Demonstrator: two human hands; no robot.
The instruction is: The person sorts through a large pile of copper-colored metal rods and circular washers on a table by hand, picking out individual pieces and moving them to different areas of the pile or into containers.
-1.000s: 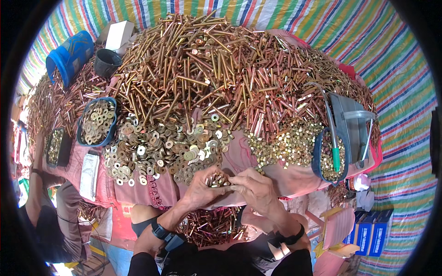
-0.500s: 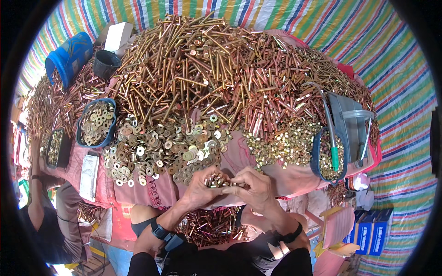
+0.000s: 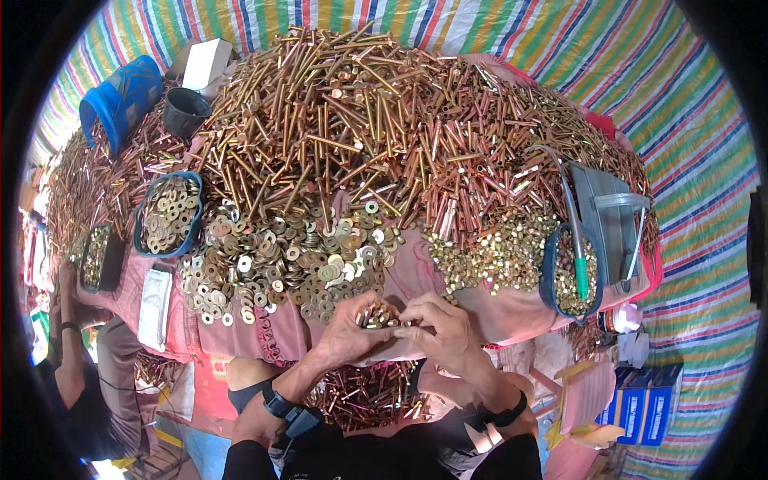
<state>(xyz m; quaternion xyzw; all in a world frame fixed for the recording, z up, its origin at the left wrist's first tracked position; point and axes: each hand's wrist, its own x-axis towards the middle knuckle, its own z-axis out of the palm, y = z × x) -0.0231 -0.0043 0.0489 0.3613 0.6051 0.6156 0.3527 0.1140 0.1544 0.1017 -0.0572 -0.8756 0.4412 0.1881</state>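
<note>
My left hand (image 3: 350, 330) is closed around a bundle of short metal fasteners, apparently bolts (image 3: 374, 317), their shiny ends showing above the fingers. Right against the bundle, my right hand (image 3: 440, 333) has thumb and fingertips pinched together; whatever sits between them is too small to make out. Both hands are over the near edge of the pink cloth (image 3: 504, 308). Just beyond the left hand spreads a heap of flat round washers (image 3: 320, 268). Small brass-coloured nuts (image 3: 488, 256) lie in a pile beyond the right hand.
Long bolts and tubes (image 3: 336, 120) are heaped at the back. A blue tub of washers (image 3: 140, 210) stands left, a blue tub of nuts (image 3: 546, 272) right, beside a grey container (image 3: 592, 200). More fasteners (image 3: 368, 392) lie below my hands. Another person's arm (image 3: 70, 344) is at far left.
My right fingers have shifted slightly at the bundle, while my left hand stays nearly in place. At far left, the other person's arm has moved a little.
</note>
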